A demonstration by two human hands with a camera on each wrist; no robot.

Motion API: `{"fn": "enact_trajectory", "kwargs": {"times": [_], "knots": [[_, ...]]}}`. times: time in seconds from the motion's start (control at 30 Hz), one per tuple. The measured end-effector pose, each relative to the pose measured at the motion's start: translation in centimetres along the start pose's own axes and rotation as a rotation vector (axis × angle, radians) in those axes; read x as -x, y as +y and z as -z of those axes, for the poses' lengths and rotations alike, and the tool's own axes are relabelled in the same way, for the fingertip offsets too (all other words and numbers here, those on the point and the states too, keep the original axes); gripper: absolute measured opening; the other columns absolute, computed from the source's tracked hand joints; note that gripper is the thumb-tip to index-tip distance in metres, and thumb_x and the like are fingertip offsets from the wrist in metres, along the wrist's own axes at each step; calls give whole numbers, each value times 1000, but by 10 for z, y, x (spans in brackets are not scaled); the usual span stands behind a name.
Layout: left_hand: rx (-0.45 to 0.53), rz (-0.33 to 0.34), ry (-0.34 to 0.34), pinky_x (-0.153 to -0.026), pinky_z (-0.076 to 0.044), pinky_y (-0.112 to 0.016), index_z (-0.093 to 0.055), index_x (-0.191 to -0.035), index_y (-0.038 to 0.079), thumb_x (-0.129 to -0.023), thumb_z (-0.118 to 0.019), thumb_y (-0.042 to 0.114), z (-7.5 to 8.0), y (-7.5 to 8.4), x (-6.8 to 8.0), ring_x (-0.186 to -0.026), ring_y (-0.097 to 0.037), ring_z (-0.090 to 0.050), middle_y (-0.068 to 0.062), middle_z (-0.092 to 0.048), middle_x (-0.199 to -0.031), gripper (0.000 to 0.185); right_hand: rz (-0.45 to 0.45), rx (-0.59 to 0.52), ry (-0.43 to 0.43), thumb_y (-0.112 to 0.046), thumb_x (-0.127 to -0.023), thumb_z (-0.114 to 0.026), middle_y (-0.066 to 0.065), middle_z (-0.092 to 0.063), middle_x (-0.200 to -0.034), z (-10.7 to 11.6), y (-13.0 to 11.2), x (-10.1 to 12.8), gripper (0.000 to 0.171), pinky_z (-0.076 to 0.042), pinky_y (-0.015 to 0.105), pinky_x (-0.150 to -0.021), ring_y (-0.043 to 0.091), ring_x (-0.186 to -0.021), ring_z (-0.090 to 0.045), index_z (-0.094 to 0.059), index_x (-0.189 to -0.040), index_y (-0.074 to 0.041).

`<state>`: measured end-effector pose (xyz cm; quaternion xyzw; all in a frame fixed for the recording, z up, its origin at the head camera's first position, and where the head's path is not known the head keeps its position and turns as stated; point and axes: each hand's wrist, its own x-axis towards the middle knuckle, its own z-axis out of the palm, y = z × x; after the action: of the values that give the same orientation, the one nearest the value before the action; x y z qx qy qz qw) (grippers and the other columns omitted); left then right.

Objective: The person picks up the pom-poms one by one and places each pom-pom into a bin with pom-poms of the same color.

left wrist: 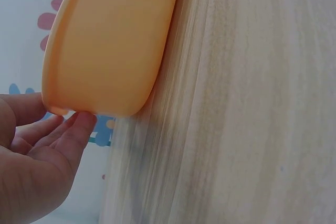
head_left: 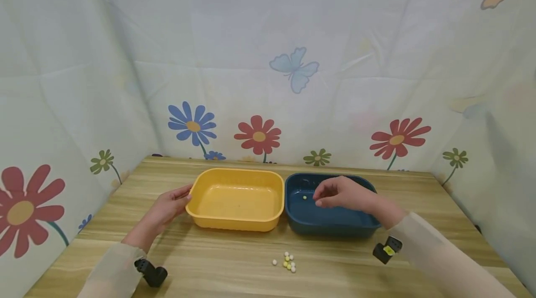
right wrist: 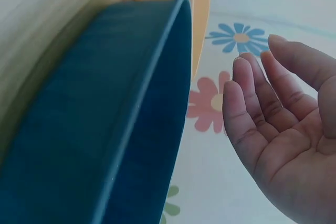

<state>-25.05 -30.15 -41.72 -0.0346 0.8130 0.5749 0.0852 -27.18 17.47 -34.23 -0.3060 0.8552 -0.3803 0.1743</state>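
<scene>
My left hand [head_left: 169, 205] rests at the left rim of the one yellow tub [head_left: 236, 199], fingers loosely straight and holding nothing; the left wrist view shows the fingertips [left wrist: 79, 124] touching the tub's [left wrist: 110, 40] outer corner, with the palm turned toward it. The yellow tub sits on the wooden table [head_left: 209, 261] and seems to hold nothing. Just beside it, wall against wall, stands the one dark blue tub [head_left: 331, 223], and a single small yellowish bead [head_left: 304, 197] lies on its floor. In front of the two tubs, on the bare table, a little cluster of beads [head_left: 288, 261] lies close together; I count about eight, some white, some yellow, though they are too small to number surely. My right hand [head_left: 341, 193] hovers over the blue tub, wrist coming in from the right, fingers gently bent and spread apart with nothing between them. The right wrist view shows the open palm [right wrist: 283, 129] above the blue tub's rim [right wrist: 157, 77]. A small black wrist camera [head_left: 151, 272] is strapped under each sleeve, two in all.
</scene>
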Motion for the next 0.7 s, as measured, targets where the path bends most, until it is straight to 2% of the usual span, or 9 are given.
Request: {"fn": "enact_trajectory", "kwargs": {"times": [0.17,0.37,0.53,0.7], "knots": [[0,-4,-5,-109,-54,-34,-24,-159,-6,-111,-43,16,0,1,1,-150,-43,-38,-29,-29,-163,56,-5,1,-3,-20,-97,-71,6,-74,-100,-14,-3,5,25,-58,22,-76,14,-86,-65,-70,-110,1],[-3,-4,-5,-110,-53,-36,-24,-159,-6,-111,-43,16,-1,2,0,-150,-43,-37,-29,-29,-163,56,10,-33,-19,-17,-97,-70,9,-74,-96,-30,-7,11,21,-57,22,-72,9,-80,-62,-70,-108,1],[0,-1,-4,-111,-52,-36,-24,-159,-6,-111,-43,16,0,1,-1,-151,-43,-36,-29,-29,-164,56,21,-13,-24,-18,-96,-71,4,-74,-96,-40,-7,12,17,-55,18,-73,5,-80,-61,-72,-106,-3],[-2,4,-6,-112,-52,-37,-24,-160,-5,-111,-43,18,1,1,-2,-151,-42,-37,-28,-29,-164,57,37,-21,-36,-17,-96,-71,3,-74,-93,-50,-6,14,19,-53,17,-72,2,-78,-60,-72,-106,0]]}}
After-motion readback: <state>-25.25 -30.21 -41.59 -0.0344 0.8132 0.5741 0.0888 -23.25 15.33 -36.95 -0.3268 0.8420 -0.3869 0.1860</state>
